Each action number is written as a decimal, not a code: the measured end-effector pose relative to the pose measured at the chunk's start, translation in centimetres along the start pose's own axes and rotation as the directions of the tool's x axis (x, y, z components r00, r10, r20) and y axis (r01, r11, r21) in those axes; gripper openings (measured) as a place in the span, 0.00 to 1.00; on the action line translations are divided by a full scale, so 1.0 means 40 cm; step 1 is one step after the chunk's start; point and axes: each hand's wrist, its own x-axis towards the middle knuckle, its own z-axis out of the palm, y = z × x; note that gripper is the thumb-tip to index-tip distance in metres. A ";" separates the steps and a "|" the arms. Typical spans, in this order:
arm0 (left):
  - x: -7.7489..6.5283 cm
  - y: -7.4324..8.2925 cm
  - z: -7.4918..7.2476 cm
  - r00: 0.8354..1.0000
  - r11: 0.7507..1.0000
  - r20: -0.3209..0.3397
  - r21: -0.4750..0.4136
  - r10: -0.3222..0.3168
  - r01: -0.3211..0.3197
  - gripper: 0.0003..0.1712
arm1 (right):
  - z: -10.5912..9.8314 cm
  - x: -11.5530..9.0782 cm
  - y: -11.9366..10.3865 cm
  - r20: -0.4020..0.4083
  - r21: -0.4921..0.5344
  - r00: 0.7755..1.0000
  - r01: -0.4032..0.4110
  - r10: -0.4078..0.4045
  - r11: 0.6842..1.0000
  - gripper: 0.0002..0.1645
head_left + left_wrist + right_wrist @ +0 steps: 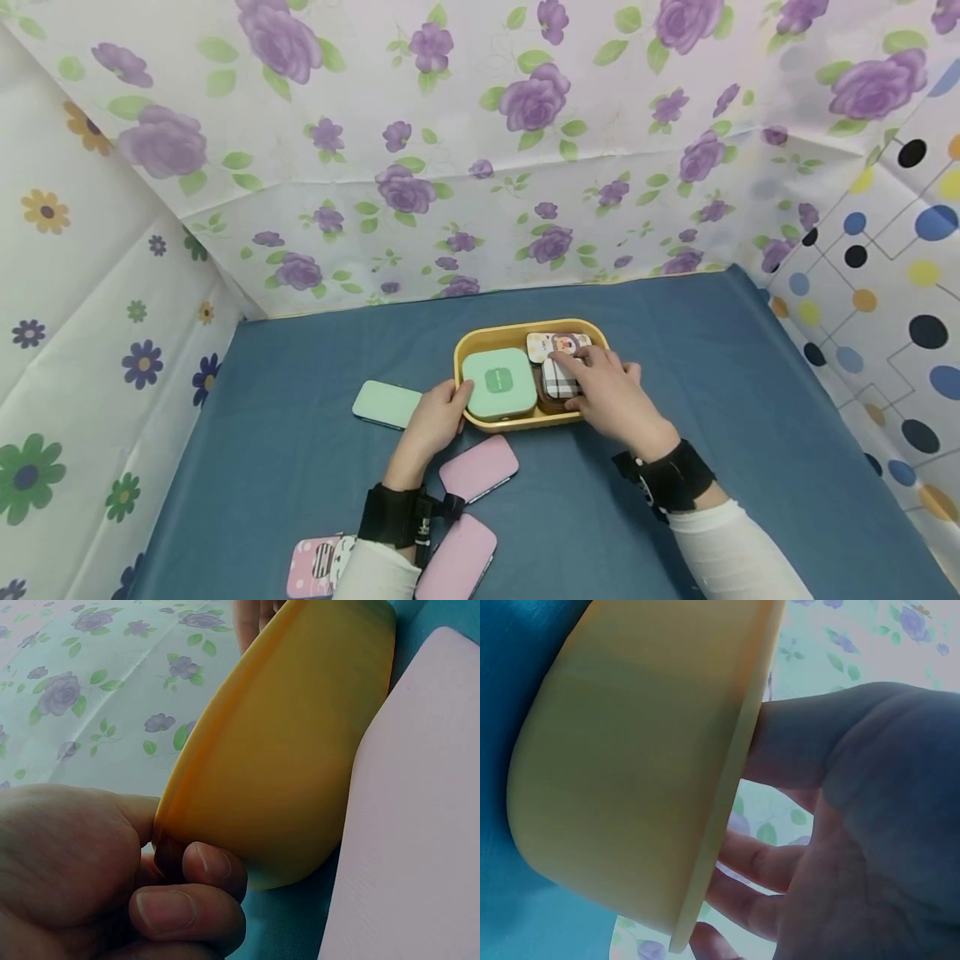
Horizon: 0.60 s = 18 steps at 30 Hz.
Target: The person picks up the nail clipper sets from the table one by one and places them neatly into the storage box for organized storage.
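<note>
A yellow tub [517,423] with rounded corners stands on the blue cloth in the head view. Pinching its left rim is my left hand [435,418], thumb over the edge and fingers curled against the outside. Inside, a mint green square case [498,385] fills the left part. On the right lies a small black-and-white plaid case [558,379], partly covered by my right hand [618,396], which grips it between forefinger and thumb. Behind it sits a white case with a cartoon print [558,343]. The right wrist view shows the thumb reaching over the tub's rim [724,795].
A flat mint case [385,404] lies left of the tub. Nearer me are a pink case [480,468], a second pink case [459,558] and a pink cartoon-print case [309,568], partly behind my left arm. A purple-flowered sheet [480,167] rises behind the cloth.
</note>
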 end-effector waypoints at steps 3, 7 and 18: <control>0.001 -0.001 -0.002 1.000 1.000 0.002 -0.003 0.003 -0.003 0.25 | -0.004 0.003 -0.001 0.005 0.002 1.000 0.014 -0.014 1.000 0.44; 0.001 0.001 -0.003 1.000 1.000 0.002 -0.005 0.001 -0.001 0.25 | -0.009 0.006 0.000 0.005 -0.002 0.999 0.045 -0.045 0.999 0.43; 0.000 0.000 -0.002 1.000 1.000 0.005 -0.019 0.010 -0.010 0.24 | -0.020 0.013 -0.004 0.021 -0.010 0.997 0.073 -0.073 0.997 0.41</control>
